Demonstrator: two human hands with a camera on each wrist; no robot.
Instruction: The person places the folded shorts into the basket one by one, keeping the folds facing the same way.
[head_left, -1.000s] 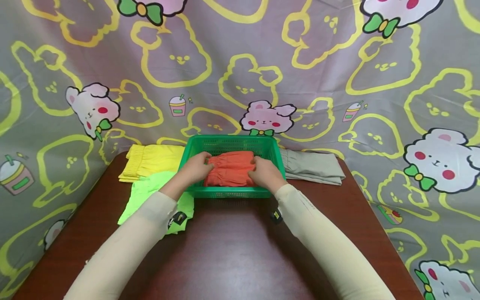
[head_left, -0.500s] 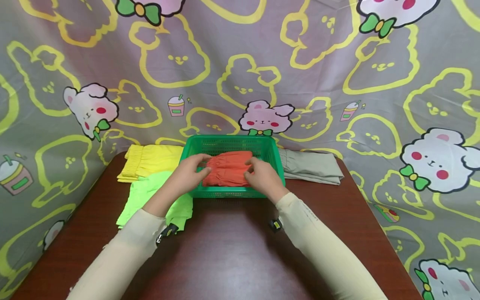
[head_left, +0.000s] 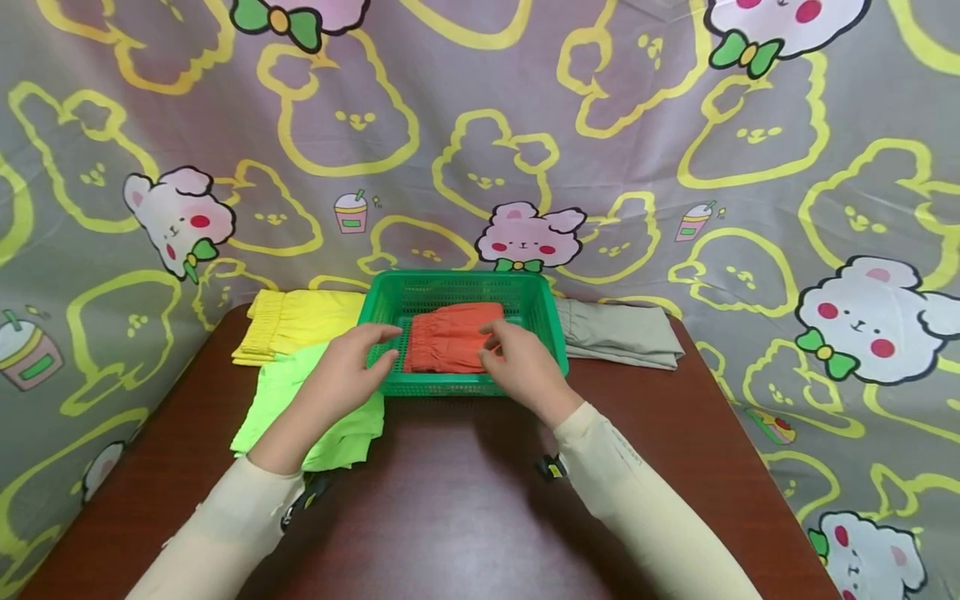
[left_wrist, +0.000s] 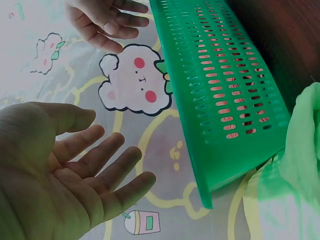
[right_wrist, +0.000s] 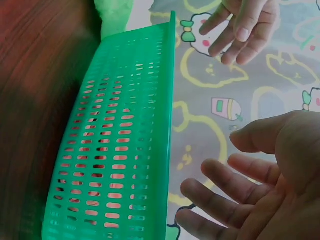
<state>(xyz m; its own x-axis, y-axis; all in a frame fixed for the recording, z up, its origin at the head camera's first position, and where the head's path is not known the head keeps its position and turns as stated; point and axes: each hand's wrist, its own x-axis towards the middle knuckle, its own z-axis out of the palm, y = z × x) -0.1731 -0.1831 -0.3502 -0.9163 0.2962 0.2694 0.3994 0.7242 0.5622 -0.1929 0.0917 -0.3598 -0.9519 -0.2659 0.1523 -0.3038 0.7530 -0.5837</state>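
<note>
A folded orange garment with a gathered elastic edge (head_left: 450, 337) lies inside the green perforated basket (head_left: 465, 383). My left hand (head_left: 348, 367) is above the basket's left front corner, thumb and fingers spread, apart from the orange garment. In the left wrist view that hand (left_wrist: 85, 170) holds nothing. Over the right part of the basket, my right hand (head_left: 525, 362) has its fingertips near the orange garment's right side. The right wrist view shows this hand (right_wrist: 245, 180) with loosely bent fingers and nothing between them.
Left of the basket lie a folded yellow garment (head_left: 300, 321) and, in front of it, a neon green garment (head_left: 277, 400). A folded grey garment (head_left: 622, 333) lies to its right. All rest on the brown table (head_left: 442, 500), with a patterned cloth (head_left: 630, 100) behind.
Both hands have let go of the orange garment, which stays in the basket. My left hand has drawn back to the left and nearer me; the right has shifted slightly.
</note>
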